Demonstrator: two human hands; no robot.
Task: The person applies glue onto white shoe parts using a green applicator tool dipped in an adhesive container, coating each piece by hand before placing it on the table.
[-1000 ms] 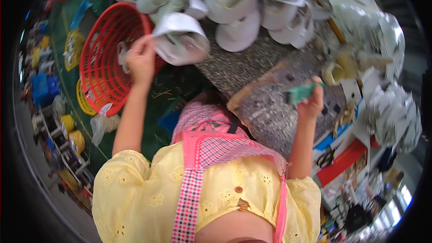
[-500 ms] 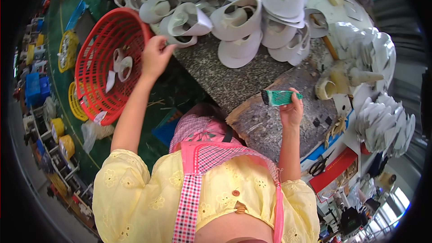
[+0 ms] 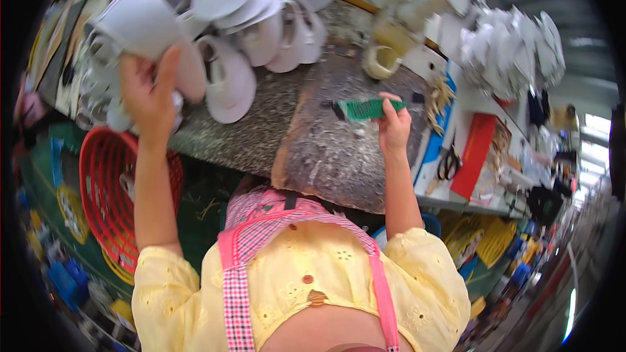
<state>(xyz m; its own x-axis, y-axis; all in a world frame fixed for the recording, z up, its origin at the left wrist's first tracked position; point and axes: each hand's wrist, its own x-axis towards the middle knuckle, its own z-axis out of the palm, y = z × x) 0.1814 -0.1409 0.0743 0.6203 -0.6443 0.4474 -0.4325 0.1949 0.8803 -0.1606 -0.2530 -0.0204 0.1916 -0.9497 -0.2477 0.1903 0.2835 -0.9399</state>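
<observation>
Left hand (image 3: 151,94) grip closed on white shoe upper (image 3: 140,26) above desk (image 3: 326,150); right hand (image 3: 393,127) grips green brush (image 3: 368,109).

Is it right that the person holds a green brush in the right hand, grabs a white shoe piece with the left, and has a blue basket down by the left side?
Not quite. In the head view the basket is red, not blue. The rest holds: the right hand holds the green brush, and the left hand grabs a white shoe piece.

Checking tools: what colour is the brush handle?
Green brush in right hand; head view.
</observation>
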